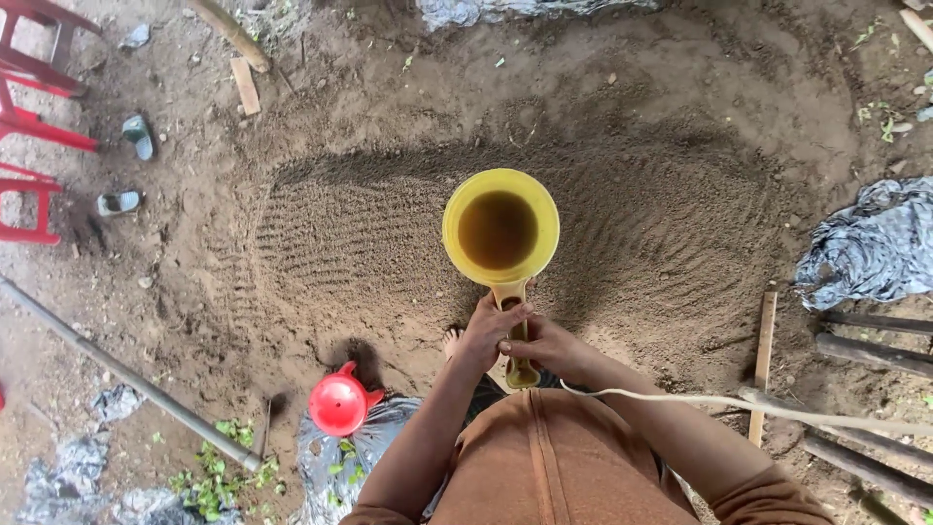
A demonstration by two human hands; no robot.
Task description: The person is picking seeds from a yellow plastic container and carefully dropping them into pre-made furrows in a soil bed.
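Outdoors, on a patch of raked brown soil [369, 233], a person in a brown top holds a yellow plastic dipper [501, 231] out in front of the body, seen from directly above. The dipper's round bowl is filled with murky brown water and hangs level over the combed furrows, its long yellow handle pointing back toward the person. Both hands are clamped on that handle: the left hand [486, 333] wraps it from the left with fingers curled over the top, and the right hand [546, 345] grips it from the right, just beside and touching the other. A bare foot [452, 340] shows on the ground beneath the left forearm.

A thin white cord [739, 402] runs from near the right wrist off to the right edge of the view. By the person's left side sits a red round vessel [340, 402], resting at the edge of a crumpled silver-grey plastic sheet [340, 467]. A long grey pipe [126, 374] lies diagonally across the lower left, with small green weeds [209, 481] near its lower end. Red chair legs [29, 126] stand at the upper left, two small pale sandals [131, 165] lying close by. To the right lie a bundled blue-grey tarpaulin [870, 248], a slim wooden stake [763, 365] and several dark poles [875, 350].
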